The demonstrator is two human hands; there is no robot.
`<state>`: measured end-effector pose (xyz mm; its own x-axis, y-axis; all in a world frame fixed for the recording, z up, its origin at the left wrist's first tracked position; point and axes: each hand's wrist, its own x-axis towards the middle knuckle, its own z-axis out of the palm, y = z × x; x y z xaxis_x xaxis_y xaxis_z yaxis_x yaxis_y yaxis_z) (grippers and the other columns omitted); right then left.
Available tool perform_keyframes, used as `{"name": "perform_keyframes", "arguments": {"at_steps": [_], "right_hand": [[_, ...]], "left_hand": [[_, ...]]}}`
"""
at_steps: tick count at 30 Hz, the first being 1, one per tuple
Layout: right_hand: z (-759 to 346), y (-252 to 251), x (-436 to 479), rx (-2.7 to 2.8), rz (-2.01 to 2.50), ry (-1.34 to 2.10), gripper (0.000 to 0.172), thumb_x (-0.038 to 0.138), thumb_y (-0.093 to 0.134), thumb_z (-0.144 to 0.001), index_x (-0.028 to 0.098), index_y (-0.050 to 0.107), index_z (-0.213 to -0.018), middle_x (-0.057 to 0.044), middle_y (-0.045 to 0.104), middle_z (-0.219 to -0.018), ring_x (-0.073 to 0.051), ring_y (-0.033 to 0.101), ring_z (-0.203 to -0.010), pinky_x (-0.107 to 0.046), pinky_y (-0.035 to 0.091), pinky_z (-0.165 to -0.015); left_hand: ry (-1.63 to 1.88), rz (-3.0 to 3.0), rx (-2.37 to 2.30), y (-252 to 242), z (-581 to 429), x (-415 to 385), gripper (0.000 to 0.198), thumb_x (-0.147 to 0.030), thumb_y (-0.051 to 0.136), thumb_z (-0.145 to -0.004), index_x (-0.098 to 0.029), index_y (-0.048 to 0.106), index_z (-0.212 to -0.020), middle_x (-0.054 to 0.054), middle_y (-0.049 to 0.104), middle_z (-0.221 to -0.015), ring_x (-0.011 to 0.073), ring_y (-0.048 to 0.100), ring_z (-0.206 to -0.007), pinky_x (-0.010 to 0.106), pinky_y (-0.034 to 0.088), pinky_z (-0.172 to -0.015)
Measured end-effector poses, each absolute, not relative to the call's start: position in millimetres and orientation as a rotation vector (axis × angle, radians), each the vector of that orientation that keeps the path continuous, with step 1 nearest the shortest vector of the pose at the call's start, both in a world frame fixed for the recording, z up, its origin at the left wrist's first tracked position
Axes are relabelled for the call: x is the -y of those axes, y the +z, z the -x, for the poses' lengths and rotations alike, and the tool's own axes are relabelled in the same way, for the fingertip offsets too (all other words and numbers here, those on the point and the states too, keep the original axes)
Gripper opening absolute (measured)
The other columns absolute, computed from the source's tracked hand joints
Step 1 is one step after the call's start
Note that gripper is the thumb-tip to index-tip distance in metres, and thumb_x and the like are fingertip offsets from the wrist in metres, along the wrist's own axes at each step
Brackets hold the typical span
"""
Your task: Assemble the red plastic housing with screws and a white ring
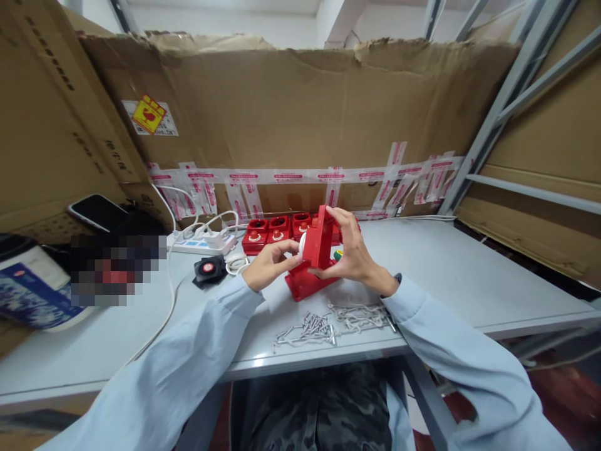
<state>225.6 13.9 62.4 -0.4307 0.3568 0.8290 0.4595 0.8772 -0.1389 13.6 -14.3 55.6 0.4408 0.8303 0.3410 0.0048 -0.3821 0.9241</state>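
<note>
A red plastic housing (318, 247) is held tilted up off the table, in front of my chest. My right hand (352, 250) grips its right side, thumb below and fingers at the top edge. At its left face, my left hand (275, 263) pinches a white round part (302, 243) between thumb and fingers. Under the held housing lies another red piece (305, 285), flat on the table. Nearer to me are a heap of silver screws (315, 326) and a tangle of thin whitish cords (359, 316). A green and yellow thing (338, 255) shows partly behind my right hand.
Several red units (278, 232) stand in a row at the back. To their left are a power strip (201, 241) with plugs, a coiled white cable (236, 263) and a black square device (210, 269). A phone (98, 213) lies far left. Cardboard (300, 113) walls the back.
</note>
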Motion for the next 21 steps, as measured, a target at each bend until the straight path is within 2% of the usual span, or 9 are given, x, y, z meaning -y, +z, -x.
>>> {"name": "perform_keyframes", "arguments": {"at_steps": [5, 11, 14, 18, 21], "right_hand": [[-225, 63, -13, 2.057, 0.578, -0.145, 0.112, 0.052, 0.075, -0.052, 0.023, 0.014, -0.142, -0.015, 0.034, -0.136, -0.033, 0.033, -0.127, -0.054, 0.032, -0.103], [-225, 62, -12, 2.097, 0.503, -0.262, 0.110, 0.056, 0.074, -0.054, 0.023, 0.017, -0.142, -0.016, 0.033, -0.132, -0.033, 0.035, -0.124, -0.054, 0.034, -0.101], [-226, 62, -12, 2.084, 0.549, -0.243, 0.111, 0.055, 0.074, -0.054, 0.024, 0.015, -0.143, -0.015, 0.032, -0.133, -0.034, 0.035, -0.124, -0.055, 0.034, -0.101], [-228, 64, -14, 2.032, 0.590, -0.199, 0.113, 0.052, 0.076, -0.053, 0.026, 0.014, -0.143, -0.014, 0.032, -0.134, -0.034, 0.034, -0.125, -0.055, 0.033, -0.102], [-227, 65, -14, 2.029, 0.588, -0.193, 0.112, 0.052, 0.075, -0.053, 0.025, 0.014, -0.143, -0.014, 0.032, -0.134, -0.033, 0.035, -0.125, -0.055, 0.032, -0.103]], "left_hand": [[1.169, -1.794, -0.784, 56, -16, 18, 0.031, -0.043, 0.066, -0.077, -0.014, 0.062, -0.088, 0.004, 0.064, -0.085, 0.0161, 0.058, -0.079, 0.027, 0.045, -0.074], [1.382, -1.769, -0.952, 64, -18, 20, 0.038, -0.052, 0.061, -0.076, -0.014, 0.060, -0.074, 0.001, 0.060, -0.067, 0.0136, 0.054, -0.066, 0.026, 0.044, -0.068], [1.407, -1.778, -1.093, 75, -4, 17, 0.042, -0.056, 0.059, -0.075, -0.014, 0.062, -0.080, 0.003, 0.063, -0.072, 0.0155, 0.054, -0.067, 0.026, 0.043, -0.067], [1.175, -2.179, -1.400, 90, 40, 11, 0.036, -0.051, 0.056, -0.077, -0.016, 0.065, -0.079, 0.004, 0.066, -0.075, 0.0186, 0.055, -0.071, 0.027, 0.039, -0.069], [0.951, -2.378, -1.605, 87, 77, 0, 0.033, -0.050, 0.057, -0.071, -0.019, 0.068, -0.072, 0.004, 0.066, -0.069, 0.0185, 0.054, -0.063, 0.027, 0.038, -0.064]]}}
